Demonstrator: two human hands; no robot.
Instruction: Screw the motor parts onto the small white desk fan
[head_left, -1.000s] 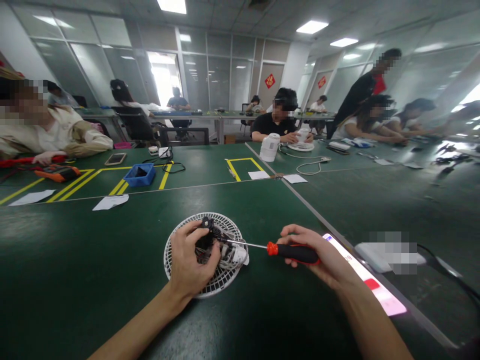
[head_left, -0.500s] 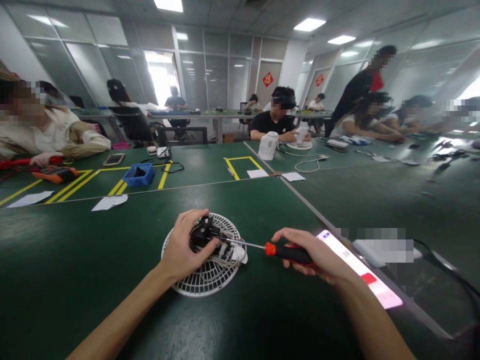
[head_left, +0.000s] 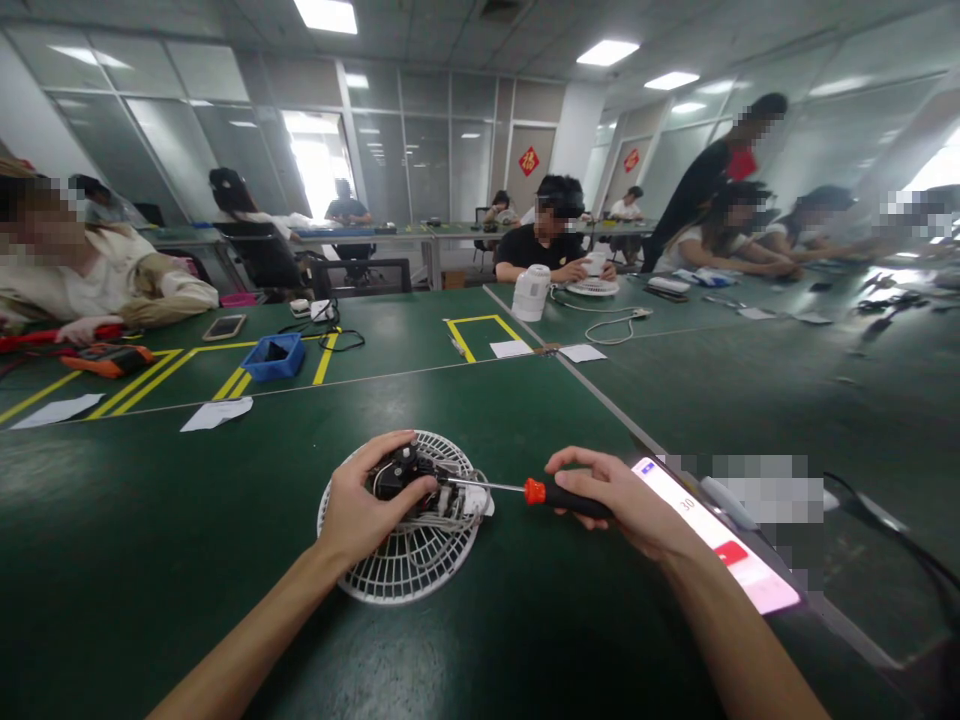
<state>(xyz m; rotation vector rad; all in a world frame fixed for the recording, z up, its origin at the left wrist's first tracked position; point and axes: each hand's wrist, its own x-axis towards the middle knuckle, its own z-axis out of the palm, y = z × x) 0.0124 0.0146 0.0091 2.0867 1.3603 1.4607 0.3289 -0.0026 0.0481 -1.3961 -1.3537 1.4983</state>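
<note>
My left hand (head_left: 373, 500) is wrapped round a black fan motor (head_left: 401, 470), thumb on the near side and fingers over the far side. Beneath the motor, a round white fan grille (head_left: 397, 578) lies on the green table. Pale wires and a white part (head_left: 472, 500) sit at the motor's right. My right hand (head_left: 600, 495) grips a screwdriver (head_left: 571, 499) by its black and red handle. Its shaft runs level to the left, and the tip reaches the motor close to my left thumb. Exactly what the tip touches is too small to tell.
A phone with a lit screen (head_left: 720, 540) lies right of my right hand. Beyond the table seam are a blue bin (head_left: 274, 357), paper slips (head_left: 217, 413), another phone (head_left: 225, 326) and a white fan body (head_left: 531, 293). Across the table, a person in black (head_left: 544, 240) handles a white fan.
My right hand's fingers have shifted slightly on the screwdriver handle. The left hand keeps its hold on the motor. The whole view has moved a little.
</note>
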